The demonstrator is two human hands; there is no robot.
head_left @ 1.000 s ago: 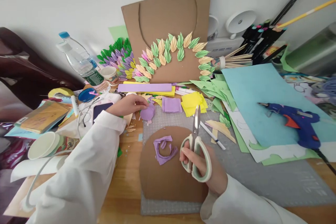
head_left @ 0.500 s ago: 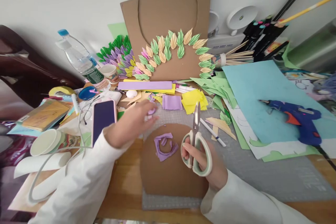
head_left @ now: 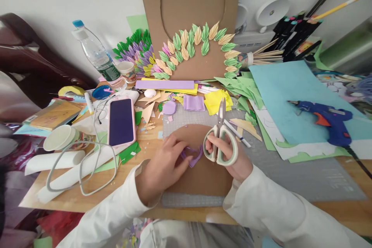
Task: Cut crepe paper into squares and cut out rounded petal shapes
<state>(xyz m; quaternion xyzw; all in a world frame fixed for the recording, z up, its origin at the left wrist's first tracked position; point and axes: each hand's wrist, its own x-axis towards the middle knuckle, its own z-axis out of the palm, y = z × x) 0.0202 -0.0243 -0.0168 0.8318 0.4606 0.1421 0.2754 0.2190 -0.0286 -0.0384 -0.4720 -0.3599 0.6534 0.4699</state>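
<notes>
My right hand [head_left: 229,155] grips a pair of scissors [head_left: 220,135] by their white handles, the nearly closed blades pointing up and away. My left hand [head_left: 165,162] is lowered over a brown cardboard piece [head_left: 197,182] with a rounded top. Its thumb and fingers close on curled purple paper scraps [head_left: 197,158], partly hidden by the fingers. Beyond the cardboard lie a small round stack of purple paper [head_left: 169,107], folded purple paper [head_left: 194,103] and a yellow paper stack [head_left: 216,101].
A blue glue gun [head_left: 325,118] rests on blue paper [head_left: 276,93] at the right. To the left are a phone [head_left: 121,122], a looped cable [head_left: 83,178], a paper cup [head_left: 59,138] and a bottle [head_left: 100,56]. A cardboard panel [head_left: 192,4] with folded paper leaves leans at the back.
My left hand has left the round purple stack beyond the cardboard and come down onto the purple scraps. The scissors stay in my right hand. The view has shifted slightly.
</notes>
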